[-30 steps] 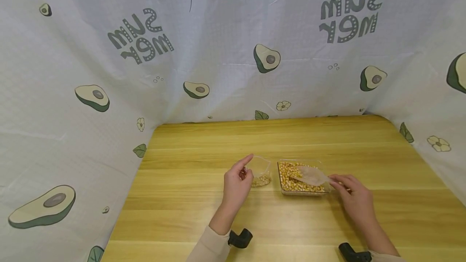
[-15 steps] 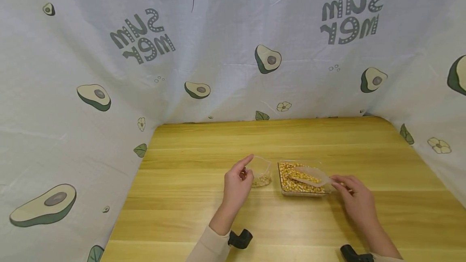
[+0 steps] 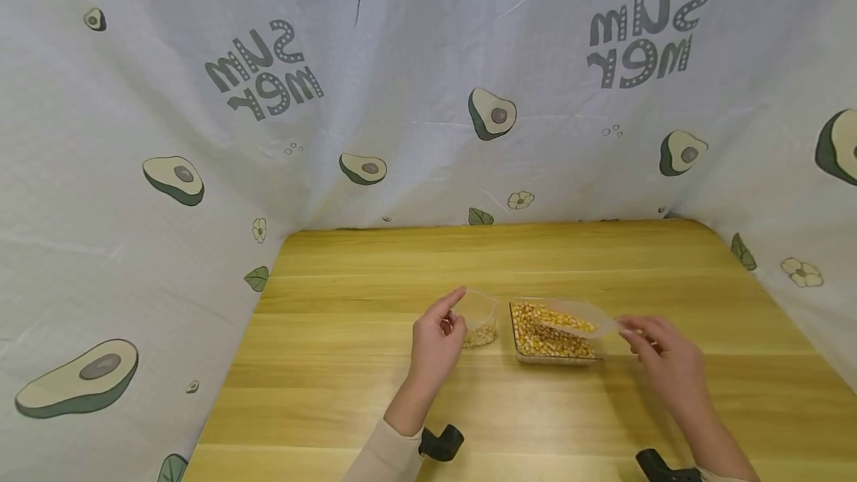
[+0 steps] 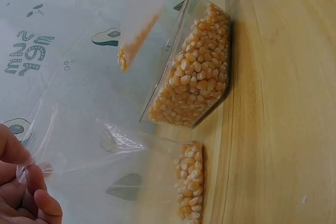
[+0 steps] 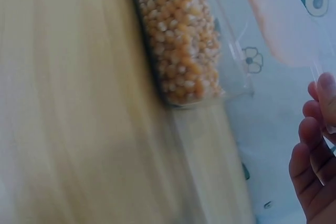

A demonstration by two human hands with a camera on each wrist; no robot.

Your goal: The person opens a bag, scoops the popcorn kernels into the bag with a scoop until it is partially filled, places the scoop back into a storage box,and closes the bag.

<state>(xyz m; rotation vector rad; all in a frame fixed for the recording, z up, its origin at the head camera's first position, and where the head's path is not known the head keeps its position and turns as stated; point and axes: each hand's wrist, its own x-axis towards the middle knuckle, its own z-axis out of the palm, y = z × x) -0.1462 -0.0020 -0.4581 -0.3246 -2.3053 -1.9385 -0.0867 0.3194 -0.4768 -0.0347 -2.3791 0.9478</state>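
Observation:
Between thumb and fingers, my left hand (image 3: 435, 341) pinches the rim of a clear plastic bag (image 4: 123, 156), which stands upright on the table with corn kernels (image 4: 190, 184) in its bottom. To its right sits a clear rectangular container (image 3: 559, 360), well filled with corn kernels (image 4: 197, 72). My right hand (image 3: 669, 359) grips the handle of a translucent scoop (image 5: 294, 40) loaded with kernels. In the left wrist view the scoop hangs above the container, apart from the corn, its tip tilted down. The bag's far side is partly hidden by my left hand in the head view.
Wood-grain table (image 3: 335, 378) lies under everything. A white curtain (image 3: 415, 95) printed with avocados encloses its back and sides. Black wrist mounts (image 3: 442, 442) sit at both wrists.
The scoop, pressed into the corn earlier, has filled with kernels and risen out of the container. My right hand has moved up and slightly right; my left hand has stayed at the bag.

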